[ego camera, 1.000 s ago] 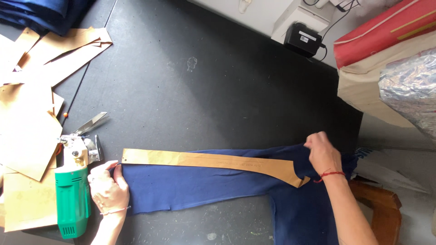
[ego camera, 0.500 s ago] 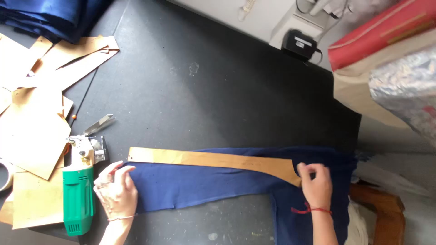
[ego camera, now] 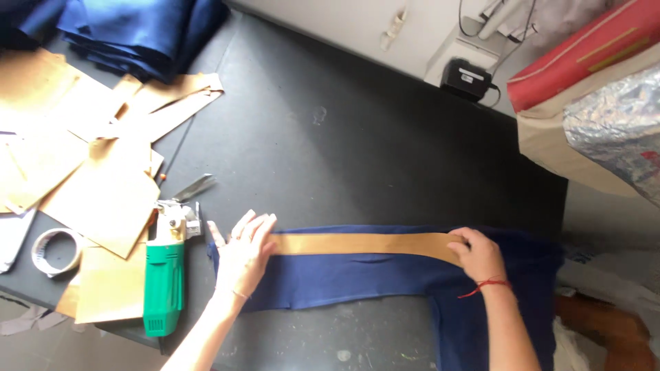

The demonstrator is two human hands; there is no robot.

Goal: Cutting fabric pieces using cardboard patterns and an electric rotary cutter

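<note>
Since the earlier frame the left hand point(ego camera: 244, 253) has slid off the bare table beside the cutter onto the left end of the long tan pattern strip point(ego camera: 364, 244); the right hand point(ego camera: 478, 255) has shifted little. Both hands lie palm down, pinning the strip flat on the navy cloth point(ego camera: 357, 278). Left fingers are spread open, gripping nothing; right fingers are curled loosely over the strip's right end (a red thread circles that wrist). The green-handled electric cutter point(ego camera: 165, 275) lies just left of the cloth on the dark table point(ego camera: 330, 137), beside scattered cardboard patterns point(ego camera: 103, 199) and 1 tape roll point(ego camera: 53, 251).
</note>
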